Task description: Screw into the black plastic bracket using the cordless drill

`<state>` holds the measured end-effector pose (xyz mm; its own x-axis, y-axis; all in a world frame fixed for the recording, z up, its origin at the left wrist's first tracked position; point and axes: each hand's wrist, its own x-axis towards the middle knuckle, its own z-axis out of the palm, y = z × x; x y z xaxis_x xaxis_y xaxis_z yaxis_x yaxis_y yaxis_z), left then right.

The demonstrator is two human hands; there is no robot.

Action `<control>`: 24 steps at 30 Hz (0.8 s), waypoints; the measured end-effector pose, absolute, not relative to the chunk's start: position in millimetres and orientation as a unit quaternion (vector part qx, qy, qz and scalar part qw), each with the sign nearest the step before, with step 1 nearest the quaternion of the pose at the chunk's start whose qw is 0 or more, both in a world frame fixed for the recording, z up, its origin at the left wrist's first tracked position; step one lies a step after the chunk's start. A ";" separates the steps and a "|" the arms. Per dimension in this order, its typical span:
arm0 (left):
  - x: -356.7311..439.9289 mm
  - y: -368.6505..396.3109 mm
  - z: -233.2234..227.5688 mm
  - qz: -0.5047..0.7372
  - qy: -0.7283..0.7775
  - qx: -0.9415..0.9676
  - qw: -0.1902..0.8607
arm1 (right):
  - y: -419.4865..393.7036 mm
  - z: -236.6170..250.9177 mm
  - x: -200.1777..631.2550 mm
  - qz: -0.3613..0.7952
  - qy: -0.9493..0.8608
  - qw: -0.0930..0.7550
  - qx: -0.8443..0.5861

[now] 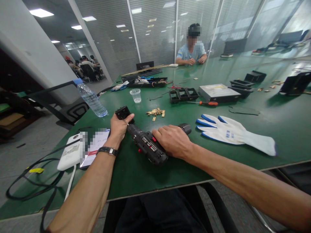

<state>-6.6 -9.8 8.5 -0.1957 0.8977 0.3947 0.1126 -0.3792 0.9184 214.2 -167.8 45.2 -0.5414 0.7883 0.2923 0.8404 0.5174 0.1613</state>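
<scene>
the right hand [173, 140] wraps the cordless drill [148, 146] lying on the green table [279, 129], long axis running from near right to far left, bit pointing at the small black box [123, 113] the left hand [119, 127] pinches. fastening looks underway, not finished: brass hinges [155, 112] lie loose beyond, black frames [183, 94] farther off.

An office turned workshop: glass partition walls [155, 29] with blinds, ceiling panel lights [41, 13], long green worktable [279, 129].
</scene>
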 end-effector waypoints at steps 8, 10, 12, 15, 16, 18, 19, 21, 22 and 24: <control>-8.4 -7.3 6.7 0.621 0.459 0.547 0.323 | -168.0 46.4 214.5 -0.142 -0.869 0.089 -0.466; -8.2 -8.2 7.7 0.619 0.463 0.548 0.320 | -168.4 46.6 214.4 -0.143 -0.868 0.091 -0.466; -7.4 -9.5 9.2 0.619 0.465 0.546 0.319 | -168.7 46.4 214.5 -0.146 -0.867 0.093 -0.467; -6.2 -10.7 10.7 0.622 0.464 0.542 0.322 | -169.0 45.7 214.8 -0.150 -0.867 0.093 -0.466; -5.8 -10.7 10.7 0.623 0.463 0.541 0.324 | -169.1 45.5 214.8 -0.151 -0.866 0.094 -0.466; -5.5 -10.2 10.2 0.623 0.462 0.539 0.327 | -169.2 45.2 214.6 -0.154 -0.865 0.097 -0.468; -5.5 -9.7 9.7 0.624 0.462 0.538 0.328 | -169.3 45.1 214.5 -0.155 -0.864 0.098 -0.468; -5.7 -8.5 8.6 0.626 0.459 0.537 0.329 | -169.4 45.1 214.2 -0.160 -0.864 0.099 -0.467; -5.9 -7.9 8.0 0.627 0.458 0.538 0.330 | -169.4 45.1 214.2 -0.162 -0.864 0.100 -0.466; -6.3 -6.8 7.2 0.628 0.457 0.537 0.328 | -169.5 45.2 214.2 -0.165 -0.865 0.102 -0.463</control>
